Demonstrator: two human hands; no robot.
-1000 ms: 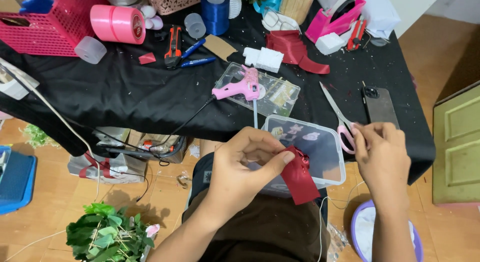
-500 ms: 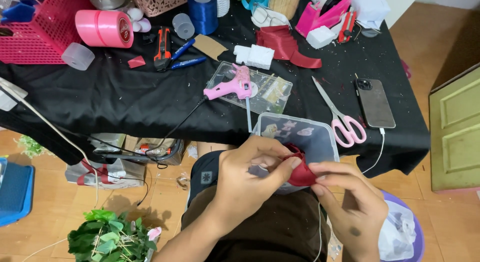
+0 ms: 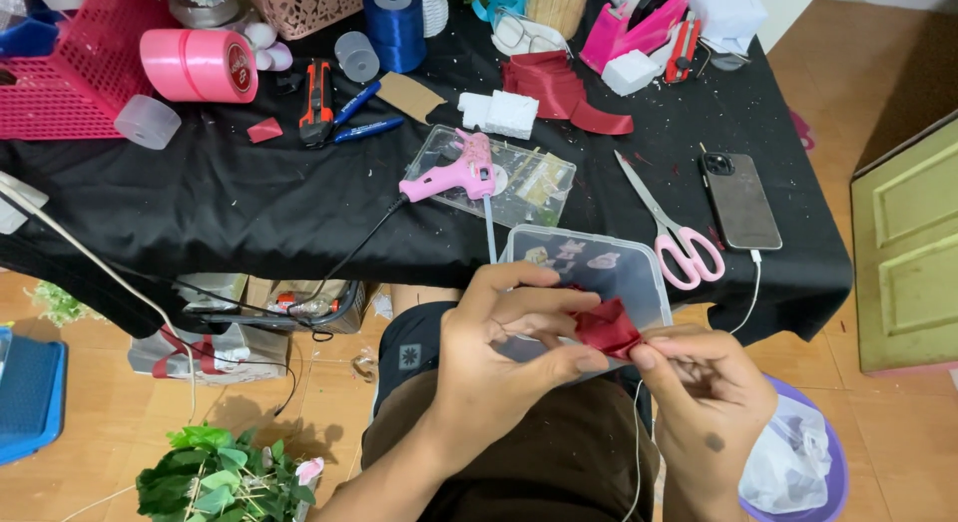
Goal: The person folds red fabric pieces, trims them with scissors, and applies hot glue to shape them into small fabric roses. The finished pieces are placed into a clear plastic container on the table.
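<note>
Over my lap, my left hand [image 3: 504, 347] and my right hand [image 3: 704, 392] together pinch a small folded piece of dark red ribbon [image 3: 607, 327]. The left fingers grip its left side, the right fingertips its right edge. Just behind the ribbon sits a clear plastic box [image 3: 624, 267] at the table's front edge. Pink-handled scissors [image 3: 669, 228] lie on the black table to the right of the box. A pink glue gun [image 3: 449, 178] rests on a clear tray behind it.
The black table [image 3: 249, 203] also holds a dark phone [image 3: 740, 198], pink ribbon rolls [image 3: 195, 65], a blue ribbon spool [image 3: 392, 25], red ribbon scraps [image 3: 554, 88] and a pink basket [image 3: 75, 78]. A purple bin [image 3: 803, 462] with a plastic bag stands by my right knee; green leaves [image 3: 215, 477] lie on the floor.
My right hand left the scissors on the table and came down to the red ribbon, which both hands have since folded smaller. The view has tilted slightly.
</note>
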